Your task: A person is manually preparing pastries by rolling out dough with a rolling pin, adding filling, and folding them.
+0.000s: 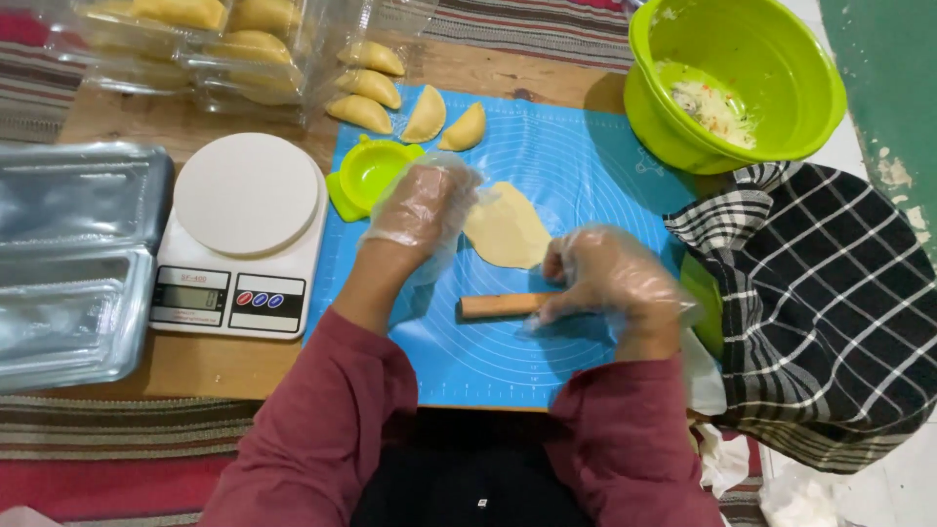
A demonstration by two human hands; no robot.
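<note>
Two gloved hands work mid-mat: the left hand (422, 207) lies open against the dough sheet's (508, 231) left edge — the right hand (605, 278) grips the wooden rolling pin (500, 305) just below, with bare blue mat (586, 161) beyond.

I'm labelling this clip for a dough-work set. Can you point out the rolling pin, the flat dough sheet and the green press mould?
rolling pin (498, 305): head view, on its bare wooden shaft.
flat dough sheet (509, 232): head view, on its middle.
green press mould (374, 172): head view, on its round hollow.
</note>
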